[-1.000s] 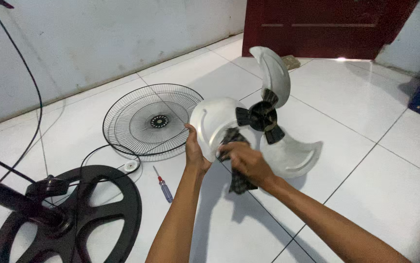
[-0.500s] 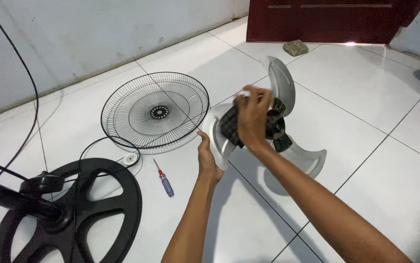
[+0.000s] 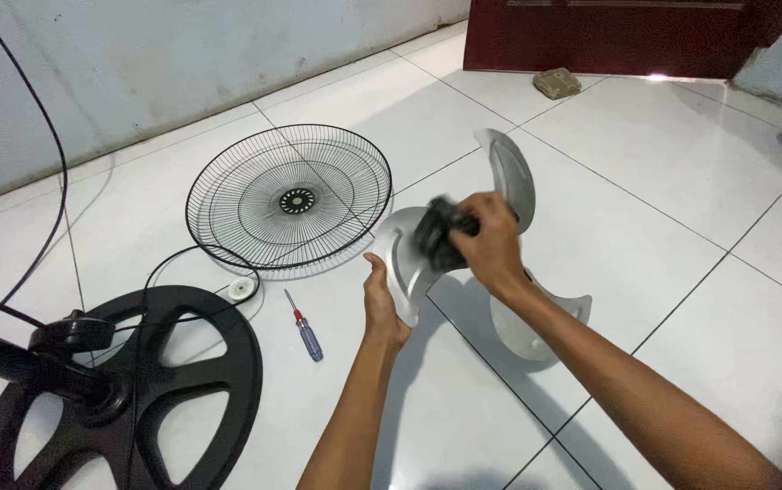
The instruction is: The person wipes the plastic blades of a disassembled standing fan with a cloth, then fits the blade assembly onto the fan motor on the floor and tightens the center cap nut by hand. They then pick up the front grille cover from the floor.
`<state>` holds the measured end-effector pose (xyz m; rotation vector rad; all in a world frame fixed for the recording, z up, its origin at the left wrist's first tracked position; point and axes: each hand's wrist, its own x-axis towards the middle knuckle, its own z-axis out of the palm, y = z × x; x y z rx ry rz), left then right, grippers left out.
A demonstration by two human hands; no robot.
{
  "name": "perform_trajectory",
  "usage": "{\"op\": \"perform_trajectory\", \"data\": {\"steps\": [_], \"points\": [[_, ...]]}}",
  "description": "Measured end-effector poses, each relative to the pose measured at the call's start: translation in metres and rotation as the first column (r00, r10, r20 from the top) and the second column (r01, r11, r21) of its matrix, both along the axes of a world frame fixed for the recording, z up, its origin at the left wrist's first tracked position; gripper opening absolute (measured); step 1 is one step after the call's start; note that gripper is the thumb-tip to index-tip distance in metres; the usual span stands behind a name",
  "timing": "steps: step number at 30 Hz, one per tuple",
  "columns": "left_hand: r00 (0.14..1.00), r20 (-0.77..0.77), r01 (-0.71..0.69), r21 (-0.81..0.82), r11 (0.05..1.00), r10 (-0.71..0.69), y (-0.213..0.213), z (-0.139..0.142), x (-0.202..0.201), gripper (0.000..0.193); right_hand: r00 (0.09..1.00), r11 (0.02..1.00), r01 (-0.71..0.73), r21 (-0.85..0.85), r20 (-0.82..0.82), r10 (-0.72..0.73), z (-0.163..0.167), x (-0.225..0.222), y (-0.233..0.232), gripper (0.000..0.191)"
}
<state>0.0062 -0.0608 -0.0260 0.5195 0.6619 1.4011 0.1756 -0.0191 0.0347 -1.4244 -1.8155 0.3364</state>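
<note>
Fan blade (image 3: 500,181), a grey three-winged plastic impeller, is hanging in the air above the white tiled floor (image 3: 681,163), carried between both hands and tilted so that its hub is facing roughly back toward the person. One wing is pointing up and away beyond the right hand (image 3: 486,245), a second is sweeping down and left into the left hand (image 3: 380,304), and the third is dropping below the right forearm toward the floor. The right hand is sitting nearest the hub, its grip curled closed over a dark cloth (image 3: 436,231) that is being pressed against the middle of the blade; the fingers are wrapping the cloth, so the hub itself is hidden. The left hand is coming from below, its grip partly closed, thumb and fingers pinching the outer edge of the lower-left wing and steadying it. Left of that grip, on the floor, a red-and-blue screwdriver (image 3: 304,328) is lying just beside a small white cap (image 3: 242,289), with the black wire fan guard (image 3: 289,198) lying flat farther off and the round black fan base (image 3: 164,399) with its stand pole sitting nearer the person. A dark red door (image 3: 627,36) is standing well beyond the hands.
</note>
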Motion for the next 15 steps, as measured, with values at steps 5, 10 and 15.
{"op": "perform_trajectory", "data": {"steps": [5, 10, 15], "points": [[0.998, -0.069, -0.010, 0.012, 1.000, 0.011, 0.004, -0.003, 0.012, 0.071, 0.996, 0.993, 0.046, 0.110, -0.078, -0.038, 0.004, -0.008, -0.008, 0.062], [1.000, 0.020, -0.012, -0.018, 1.000, 0.012, 0.011, -0.015, 0.009, 0.074, 0.932, 0.944, -0.286, 0.163, 0.277, 0.234, -0.027, -0.031, -0.032, 0.079], [0.989, 0.148, 0.008, 0.072, 0.997, -0.019, 0.011, -0.017, -0.004, 0.072, 0.912, 0.915, -0.360, 0.183, 0.274, 0.304, -0.044, -0.032, -0.041, 0.072]]}}
